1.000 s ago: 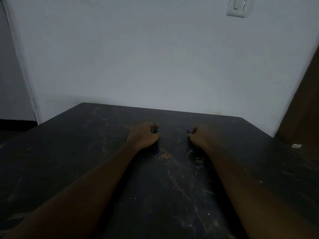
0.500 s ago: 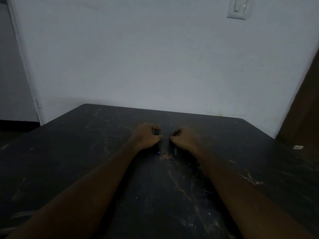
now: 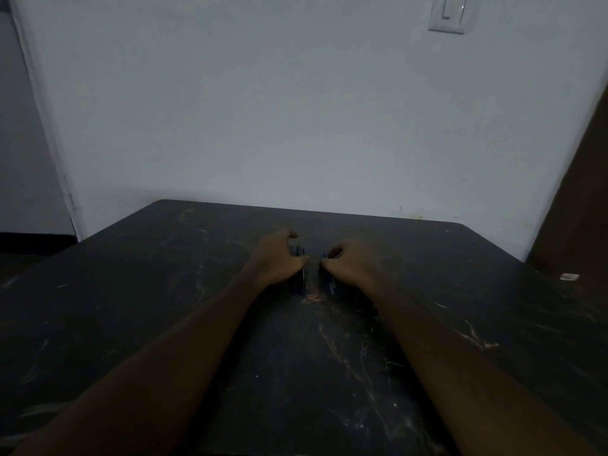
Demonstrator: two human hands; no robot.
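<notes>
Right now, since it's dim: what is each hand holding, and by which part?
Left hand grips a small dark, blue-edged object by its upper part; right hand, a second dark object likewise; kinds unclear.

Table (image 3: 158,291): dark top, pale and orange scratches; spans 3 through 6 to 9 o'clock.
Wall (image 3: 296,110): plain white; 12 o'clock, behind the table's far edge.
Switch (image 3: 448,14): white plate on the wall; 1 o'clock.
Panel (image 3: 579,209): brown, dim; 3 o'clock edge.
Scrap (image 3: 569,276): small, white; 3 o'clock, below the panel.
Skirting (image 3: 33,238): black strip; 9 o'clock.
</notes>
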